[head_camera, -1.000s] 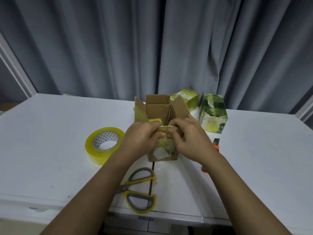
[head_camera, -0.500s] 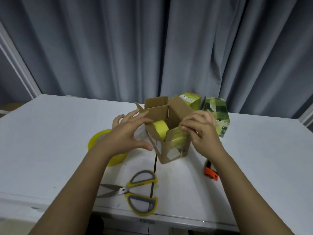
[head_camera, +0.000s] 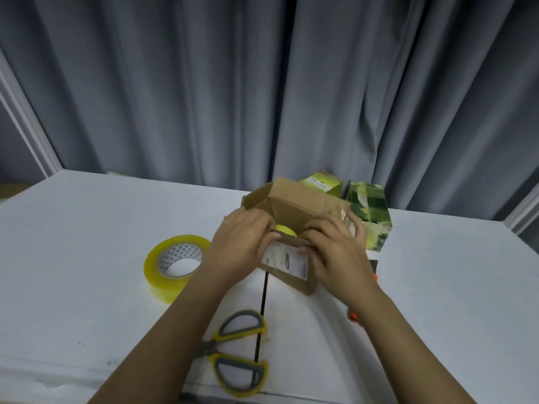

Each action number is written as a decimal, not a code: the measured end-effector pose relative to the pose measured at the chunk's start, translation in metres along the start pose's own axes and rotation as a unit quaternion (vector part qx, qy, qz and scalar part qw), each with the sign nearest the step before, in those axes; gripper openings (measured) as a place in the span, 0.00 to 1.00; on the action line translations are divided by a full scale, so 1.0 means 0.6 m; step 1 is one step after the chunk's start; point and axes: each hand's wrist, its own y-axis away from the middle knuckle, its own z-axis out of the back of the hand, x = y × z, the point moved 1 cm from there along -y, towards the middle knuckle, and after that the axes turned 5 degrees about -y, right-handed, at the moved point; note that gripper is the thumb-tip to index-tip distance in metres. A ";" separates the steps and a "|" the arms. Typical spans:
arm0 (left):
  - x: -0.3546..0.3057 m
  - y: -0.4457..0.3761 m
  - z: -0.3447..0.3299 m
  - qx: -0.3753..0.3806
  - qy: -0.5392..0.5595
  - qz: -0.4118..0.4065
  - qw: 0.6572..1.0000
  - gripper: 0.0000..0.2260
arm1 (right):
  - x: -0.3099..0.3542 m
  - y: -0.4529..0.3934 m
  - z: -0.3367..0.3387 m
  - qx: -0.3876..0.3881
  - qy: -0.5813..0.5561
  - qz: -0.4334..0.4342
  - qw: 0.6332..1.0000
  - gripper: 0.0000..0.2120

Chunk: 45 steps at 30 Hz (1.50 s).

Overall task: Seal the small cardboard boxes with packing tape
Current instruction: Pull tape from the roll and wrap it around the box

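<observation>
A small brown cardboard box sits tilted on the white table, flaps standing open, and both hands are on it. The left hand grips the box's left side with fingers curled over the near rim; the right hand grips the right side, fingers hooked over the same rim. Inside the box something round and yellow shows between the fingertips. A white printed label is stuck on the box's near face, its writing too blurred to read. Left of the box lies a roll of clear yellowish packing tape. Nearer than the box lie yellow-handled scissors. Behind the box to its right stand two green printed cartons, their lettering illegible. An orange-tipped tool peeks out from behind the right wrist.
</observation>
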 end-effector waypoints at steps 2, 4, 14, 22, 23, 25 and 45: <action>-0.003 0.006 0.000 0.068 0.032 0.022 0.997 0.15 | -0.021 -0.004 0.004 0.003 -0.081 -0.044 0.996 0.06; -0.011 0.010 0.002 0.146 0.040 0.022 0.988 0.23 | -0.038 -0.006 0.007 0.016 -0.123 -0.076 0.989 0.06; -0.004 -0.001 0.008 0.096 -0.023 -0.022 0.995 0.08 | -0.008 -0.012 -0.015 -0.013 -0.093 -0.054 0.994 0.05; -0.005 -0.014 -0.001 0.062 -0.016 0.018 0.998 0.05 | -0.007 -0.014 -0.020 -0.015 -0.125 -0.036 0.991 0.05; -0.005 -0.015 -0.001 0.059 -0.014 0.011 0.998 0.05 | -0.007 -0.013 -0.020 -0.020 -0.119 -0.042 0.992 0.05; -0.003 -0.016 0.000 0.065 -0.022 -0.014 0.998 0.06 | -0.005 -0.012 -0.022 -0.025 -0.105 -0.058 0.992 0.05; -0.006 0.004 -0.004 -0.032 -0.043 -0.038 0.998 0.30 | 0.027 0.015 -0.036 -0.164 -0.007 -0.058 0.985 0.25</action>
